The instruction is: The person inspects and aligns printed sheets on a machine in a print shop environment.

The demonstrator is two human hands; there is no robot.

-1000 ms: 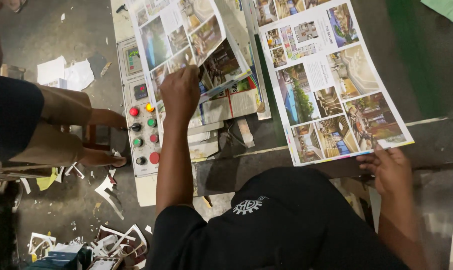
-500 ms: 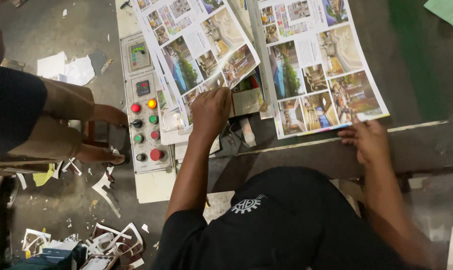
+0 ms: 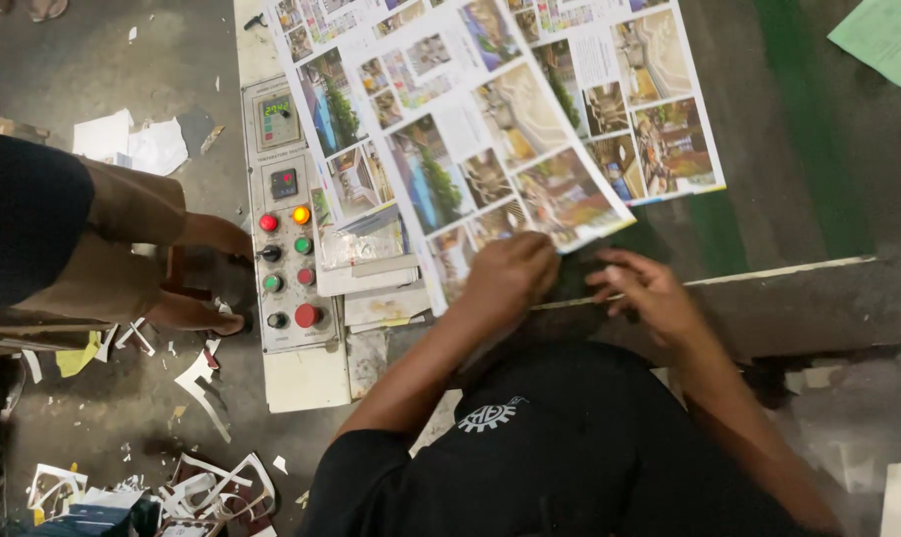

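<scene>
A large printed sheet (image 3: pixel 480 149) covered in colour photos lies slanted across the dark work surface (image 3: pixel 798 199). My left hand (image 3: pixel 510 273) is closed on this sheet's lower edge, knuckles up. My right hand (image 3: pixel 639 288) rests just right of it on the dark surface, below the sheet's lower right corner, with fingers spread and pointing at my left hand. It holds nothing that I can see. A second printed sheet (image 3: pixel 669 109) lies flat further right, partly under the slanted one.
A white control panel (image 3: pixel 281 229) with red, green and yellow buttons stands left of the sheets. Another person in brown trousers (image 3: pixel 122 239) is at the far left. Paper scraps (image 3: pixel 202 477) litter the floor. A green sheet (image 3: pixel 888 40) shows top right.
Both hands have come together at the middle. The left hand has drawn its sheet rightward over the other sheet, and the right hand has left that sheet's lower corner.
</scene>
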